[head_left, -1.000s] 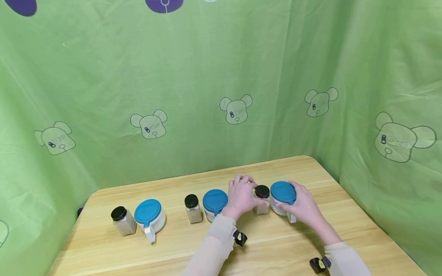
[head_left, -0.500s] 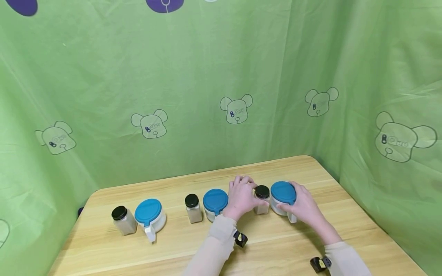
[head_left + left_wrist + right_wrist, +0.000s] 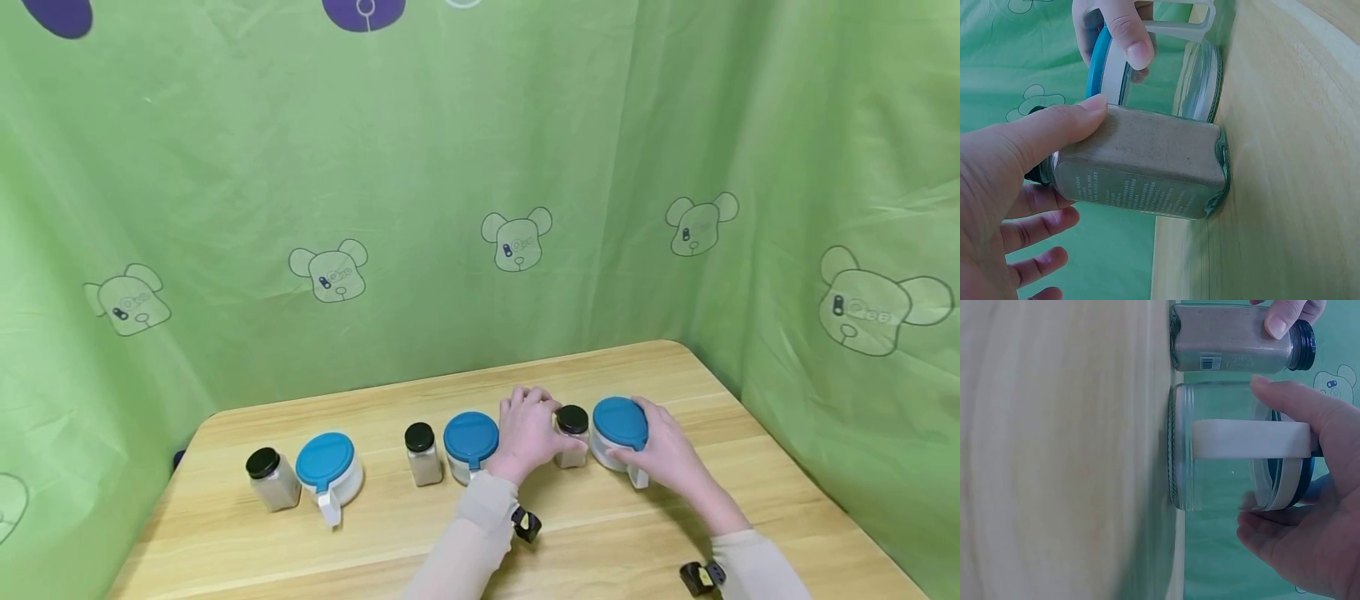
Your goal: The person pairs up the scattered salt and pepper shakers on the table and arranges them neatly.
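Observation:
My left hand (image 3: 528, 433) pinches a square glass spice jar (image 3: 1141, 156) with a black lid between thumb and forefinger; its other fingers are spread apart in the left wrist view. Brownish powder fills this jar, which stands upright on the table. Close to its right stands a round clear glass seasoning jar (image 3: 1222, 481) with a blue lid (image 3: 620, 421) and a white handle (image 3: 1250, 439). Around its upper part, just under the lid, my right hand (image 3: 663, 450) grips with thumb and fingers. Both jars' bases appear to touch the wood.
Left of my hands stand a second blue-lidded jar (image 3: 471, 437), partly hidden by my left wrist, and a black-lidded spice jar (image 3: 424, 457). Farther left are another blue-lidded jar (image 3: 327, 463) and spice jar (image 3: 277, 483). Green curtains (image 3: 420, 167) hang behind the wooden table (image 3: 375, 533).

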Available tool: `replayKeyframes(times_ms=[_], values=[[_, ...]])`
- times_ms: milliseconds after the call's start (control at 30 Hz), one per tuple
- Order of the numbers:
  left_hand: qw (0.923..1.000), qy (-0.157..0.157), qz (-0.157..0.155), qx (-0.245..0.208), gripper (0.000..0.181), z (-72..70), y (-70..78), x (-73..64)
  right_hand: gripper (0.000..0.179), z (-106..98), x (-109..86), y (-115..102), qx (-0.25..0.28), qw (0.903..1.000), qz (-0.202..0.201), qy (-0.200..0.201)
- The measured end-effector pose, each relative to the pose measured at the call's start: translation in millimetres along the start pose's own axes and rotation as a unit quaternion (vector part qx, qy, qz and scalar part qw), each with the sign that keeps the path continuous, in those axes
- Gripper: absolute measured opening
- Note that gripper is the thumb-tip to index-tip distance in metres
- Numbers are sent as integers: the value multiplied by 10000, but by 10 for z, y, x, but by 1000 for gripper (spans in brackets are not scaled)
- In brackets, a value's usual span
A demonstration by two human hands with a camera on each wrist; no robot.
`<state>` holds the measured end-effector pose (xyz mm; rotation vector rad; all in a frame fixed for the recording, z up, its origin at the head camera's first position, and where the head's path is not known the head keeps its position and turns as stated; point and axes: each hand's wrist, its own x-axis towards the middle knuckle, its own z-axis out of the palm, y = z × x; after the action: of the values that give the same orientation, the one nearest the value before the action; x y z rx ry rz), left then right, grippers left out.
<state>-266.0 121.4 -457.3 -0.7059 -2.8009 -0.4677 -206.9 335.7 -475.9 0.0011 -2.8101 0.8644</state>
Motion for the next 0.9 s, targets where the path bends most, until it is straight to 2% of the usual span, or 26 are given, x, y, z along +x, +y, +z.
replayKeyframes(times_ms=[300,567,700,900], values=[[9996,-213,-177,-93,66,11,22,-5,100,-10,15,7,-72,9999,-107,-70],[9994,-126,-240,-193,68,-30,31,-38,103,-22,41,-2,-60,9996,-243,-134],[9991,6,-266,-339,66,-97,35,-71,109,-53,62,0,1,9994,-301,-189],[9978,202,-337,-537,62,-276,29,-152,112,-171,109,-13,-52,9987,-433,-260]])
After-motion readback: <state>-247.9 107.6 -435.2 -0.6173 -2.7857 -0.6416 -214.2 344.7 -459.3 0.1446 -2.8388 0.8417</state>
